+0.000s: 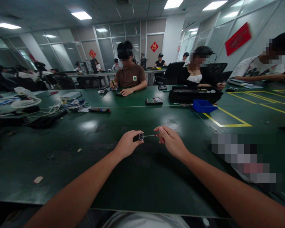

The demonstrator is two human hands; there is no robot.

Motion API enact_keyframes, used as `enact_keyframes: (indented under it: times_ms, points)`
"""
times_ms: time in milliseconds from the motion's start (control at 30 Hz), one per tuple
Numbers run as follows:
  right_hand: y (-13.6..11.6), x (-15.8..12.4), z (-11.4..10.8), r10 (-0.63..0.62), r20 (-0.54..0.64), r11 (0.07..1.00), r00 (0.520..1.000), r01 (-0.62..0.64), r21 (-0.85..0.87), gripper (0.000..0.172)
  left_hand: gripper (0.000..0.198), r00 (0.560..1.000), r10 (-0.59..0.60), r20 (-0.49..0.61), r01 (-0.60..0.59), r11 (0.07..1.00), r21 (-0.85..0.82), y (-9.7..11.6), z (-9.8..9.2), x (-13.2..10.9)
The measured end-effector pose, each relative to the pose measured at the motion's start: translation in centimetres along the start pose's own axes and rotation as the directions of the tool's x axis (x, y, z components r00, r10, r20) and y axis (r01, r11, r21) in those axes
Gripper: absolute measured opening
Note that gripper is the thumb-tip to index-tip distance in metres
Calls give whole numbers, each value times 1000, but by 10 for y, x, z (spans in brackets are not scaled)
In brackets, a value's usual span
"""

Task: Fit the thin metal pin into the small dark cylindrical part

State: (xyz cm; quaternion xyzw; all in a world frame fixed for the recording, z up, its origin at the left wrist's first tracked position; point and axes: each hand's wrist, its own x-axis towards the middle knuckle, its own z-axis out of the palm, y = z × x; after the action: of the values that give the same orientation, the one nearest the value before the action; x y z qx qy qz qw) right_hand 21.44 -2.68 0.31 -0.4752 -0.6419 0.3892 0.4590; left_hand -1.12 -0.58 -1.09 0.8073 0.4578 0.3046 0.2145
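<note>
My left hand (128, 144) grips a short dark cylindrical part (140, 136) with a pale ring at its end, between thumb and fingers. In my right hand (169, 139) is a screwdriver (149, 136), pinched by its reddish handle. Its thin metal shaft points left and meets the ringed end of the cylinder; whether the tip sits inside cannot be made out. Both hands are close together above the green table (142, 177), near its middle. What the dark part is exactly does not show.
Across the table lie a hard drive (154, 101), a blue bin (204, 106), a black casing (196, 94) and a dark pen-shaped tool (99, 110). A white fan (25, 100) and cables are at left. Opposite sits a person in brown (130, 77). A blurred-out item (244, 158) lies right.
</note>
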Motion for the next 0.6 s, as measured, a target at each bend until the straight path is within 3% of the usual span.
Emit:
enact_keyframes:
  times_ms: [333,467,533,600]
  points:
    - [4,4,0,-31,-75,993,997,39,107,22,37,999,-35,5,35,999,0,5,-2,-1]
    - [7,9,0,112,-117,930,987,-63,363,30,38,1000,-5,24,5,1000,-9,9,-3,-2]
    - [12,11,0,223,-61,860,973,-167,483,31,38,1000,4,29,-4,1000,-5,10,-4,-2]
    - [16,14,-1,251,-45,840,967,-195,507,32,37,1000,1,29,-1,1000,5,11,-5,-2]
